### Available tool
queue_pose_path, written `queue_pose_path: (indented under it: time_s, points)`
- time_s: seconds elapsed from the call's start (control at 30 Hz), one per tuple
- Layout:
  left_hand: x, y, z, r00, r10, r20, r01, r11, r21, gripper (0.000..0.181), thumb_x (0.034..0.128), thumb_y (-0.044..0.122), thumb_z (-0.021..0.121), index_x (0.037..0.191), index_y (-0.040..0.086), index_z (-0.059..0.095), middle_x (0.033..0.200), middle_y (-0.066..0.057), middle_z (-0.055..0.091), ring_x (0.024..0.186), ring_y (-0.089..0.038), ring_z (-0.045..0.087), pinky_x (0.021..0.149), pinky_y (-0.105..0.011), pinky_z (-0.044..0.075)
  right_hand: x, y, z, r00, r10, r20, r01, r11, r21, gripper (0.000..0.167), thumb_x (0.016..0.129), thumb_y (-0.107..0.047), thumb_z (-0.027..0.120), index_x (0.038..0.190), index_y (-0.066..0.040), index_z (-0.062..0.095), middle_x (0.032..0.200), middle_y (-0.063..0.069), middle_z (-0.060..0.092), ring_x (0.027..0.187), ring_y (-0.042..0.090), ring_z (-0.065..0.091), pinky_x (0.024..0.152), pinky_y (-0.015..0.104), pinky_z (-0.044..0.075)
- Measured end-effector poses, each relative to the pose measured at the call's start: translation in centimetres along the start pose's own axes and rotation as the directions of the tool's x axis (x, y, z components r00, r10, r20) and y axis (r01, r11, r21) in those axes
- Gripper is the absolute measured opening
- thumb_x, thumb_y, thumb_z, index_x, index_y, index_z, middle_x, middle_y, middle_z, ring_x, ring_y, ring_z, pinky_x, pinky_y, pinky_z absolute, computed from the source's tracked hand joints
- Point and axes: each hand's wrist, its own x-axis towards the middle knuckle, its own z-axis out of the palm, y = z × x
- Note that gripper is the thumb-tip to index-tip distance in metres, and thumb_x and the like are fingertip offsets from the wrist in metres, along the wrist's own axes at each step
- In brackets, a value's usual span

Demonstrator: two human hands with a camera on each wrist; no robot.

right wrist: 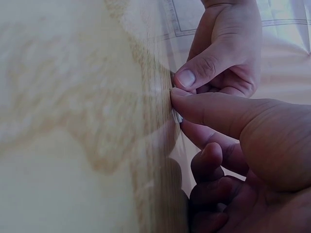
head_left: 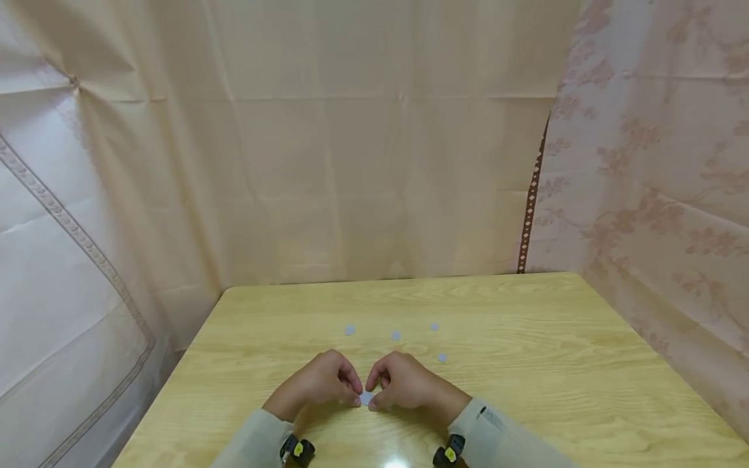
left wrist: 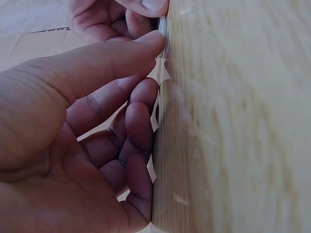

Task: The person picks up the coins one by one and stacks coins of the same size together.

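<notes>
A small pale grey, flat paper-like piece (head_left: 366, 398) lies on the wooden table, close to the near side, between my two hands. The left hand (head_left: 328, 380) pinches its left side with thumb and forefinger. On the opposite side the right hand (head_left: 407, 382) does the same, its fingertips nearly meeting the left ones. Low against the tabletop, only a thin pale edge of the piece (right wrist: 178, 116) shows in the right wrist view. The other fingers of both hands curl loosely inward.
Beyond the hands, several similar small pale pieces lie spread out, among them one at the left (head_left: 350, 330) and one nearer at the right (head_left: 442, 357). The wooden table (head_left: 556, 364) reaches back to a beige cloth (head_left: 363, 162); patterned cloths hang at both sides.
</notes>
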Motion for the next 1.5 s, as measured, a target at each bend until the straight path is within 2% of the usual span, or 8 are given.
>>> queue_pose_path:
  time_s: [0.3,0.57,0.77,0.93,1.1,1.27,1.4,1.5]
  points:
    - [-0.2,0.1,0.1,1.0,0.001,-0.012,-0.001,1.0,0.0,0.014,0.0754,0.005,0.09,0.079,0.01,0.078,0.073,0.0,0.073,0.065,-0.012,0.06,0.06,-0.027,0.05,-0.1,-0.2,0.2,1.0,0.006,0.001,-0.006,1.0,0.004,0.018,0.079,-0.013,0.09,0.089,-0.016,0.076,0.059,-0.004,0.053,0.05,0.007,0.042,0.047,0.021,0.031]
    - [-0.3,0.2,0.0,1.0,-0.007,0.002,0.007,1.0,-0.027,0.012,0.0773,0.004,0.089,0.081,0.009,0.078,0.075,-0.001,0.074,0.065,-0.013,0.061,0.06,-0.028,0.05,-0.2,-0.2,0.1,1.0,0.011,0.013,-0.011,1.0,0.011,0.017,0.08,-0.014,0.089,0.089,-0.017,0.075,0.059,-0.003,0.054,0.05,0.008,0.042,0.047,0.022,0.031]
    - [-0.3,0.0,-0.2,1.0,-0.002,-0.005,0.002,1.0,0.006,0.011,0.0794,0.007,0.088,0.083,0.013,0.079,0.077,0.002,0.074,0.069,-0.013,0.062,0.064,-0.029,0.052,-0.2,-0.3,0.1,1.0,0.008,0.013,-0.008,1.0,0.0,0.017,0.08,-0.014,0.089,0.089,-0.017,0.075,0.059,-0.003,0.054,0.05,0.007,0.043,0.047,0.021,0.032]
    - [-0.2,0.0,-0.5,1.0,0.016,-0.013,-0.016,1.0,-0.009,0.009,0.0825,0.008,0.086,0.086,0.011,0.078,0.08,0.002,0.074,0.073,-0.014,0.064,0.068,-0.03,0.054,-0.2,-0.1,0.0,1.0,0.001,0.015,-0.001,1.0,-0.003,0.016,0.081,-0.015,0.088,0.091,-0.016,0.075,0.06,-0.004,0.055,0.05,0.007,0.043,0.047,0.021,0.032]
    - [0.1,0.5,-1.4,0.997,0.037,-0.069,-0.037,0.999,0.005,0.007,0.0852,0.012,0.085,0.088,0.011,0.079,0.082,0.002,0.074,0.076,-0.015,0.064,0.07,-0.032,0.054,-0.1,0.0,0.0,1.0,0.002,0.023,-0.002,1.0,-0.005,0.015,0.082,-0.016,0.088,0.091,-0.018,0.075,0.059,-0.005,0.055,0.049,0.006,0.042,0.046,0.02,0.032]
    - [0.2,1.9,-3.3,0.987,0.039,-0.153,-0.031,0.998,0.051,0.009,0.0869,0.016,0.085,0.092,0.011,0.079,0.087,0.003,0.072,0.077,-0.016,0.062,0.068,-0.034,0.052,-0.1,0.1,0.0,1.0,-0.007,0.026,0.007,1.0,-0.008,0.015,0.082,-0.017,0.088,0.09,-0.018,0.075,0.059,-0.005,0.055,0.049,0.006,0.042,0.047,0.021,0.032]
    - [0.4,3.7,-5.2,0.969,0.064,-0.24,-0.045,0.995,0.084,0.007,0.0877,0.02,0.084,0.092,0.017,0.08,0.09,0.002,0.071,0.077,-0.017,0.061,0.066,-0.034,0.051,-0.2,-0.1,-0.1,0.999,-0.018,0.033,0.018,1.0,-0.001,0.015,0.082,-0.016,0.087,0.091,-0.016,0.075,0.06,-0.004,0.055,0.05,0.006,0.043,0.048,0.021,0.033]
    - [0.4,5.1,-6.4,0.951,0.071,-0.3,-0.054,0.996,0.065,0.009,0.088,0.025,0.084,0.094,0.02,0.08,0.091,0.001,0.071,0.079,-0.018,0.062,0.067,-0.034,0.051,-0.2,-0.2,-0.1,0.999,-0.019,0.039,0.019,1.0,0.004,0.014,0.083,-0.015,0.086,0.092,-0.015,0.075,0.061,-0.003,0.056,0.051,0.007,0.044,0.048,0.02,0.034]
